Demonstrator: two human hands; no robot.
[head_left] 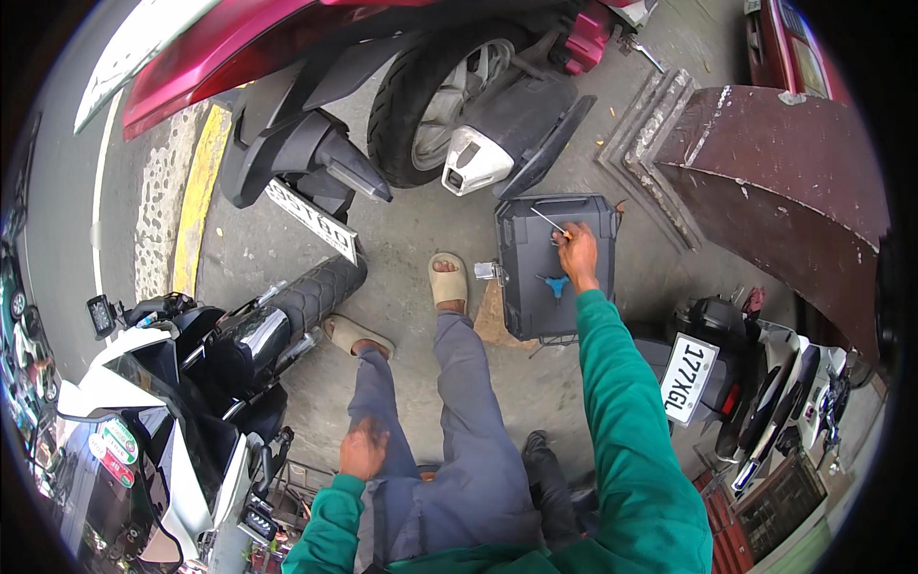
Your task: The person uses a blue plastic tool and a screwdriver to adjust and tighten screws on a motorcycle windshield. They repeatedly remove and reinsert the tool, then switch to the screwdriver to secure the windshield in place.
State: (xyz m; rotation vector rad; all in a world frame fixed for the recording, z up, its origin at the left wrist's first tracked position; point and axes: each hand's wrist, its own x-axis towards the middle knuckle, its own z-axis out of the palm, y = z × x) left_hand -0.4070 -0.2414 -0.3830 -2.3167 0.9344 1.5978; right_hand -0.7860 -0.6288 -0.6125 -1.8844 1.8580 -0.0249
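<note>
My right hand (579, 258) is closed on a screwdriver (548, 222) whose thin metal shaft points up and left; a bit of orange handle shows at the fingers. Beneath it, a black hard top case (528, 263) lies on the ground, with a metal latch (488, 271) sticking out at its left side. On the case's lid rests a blue three-armed tool (555, 287), just below my right hand. My left hand (363, 450) lies on my left leg near the knee, holding nothing, its fingers loosely apart.
A motorcycle's rear wheel (445, 105) and silver-tipped exhaust (478, 163) stand beyond the case. A brown column (765, 182) rises at right. Parked motorcycles flank me, one white and black (191, 430). A yellow kerb stripe (201, 201) runs at left. Another person's dark shoe (537, 442) is behind me.
</note>
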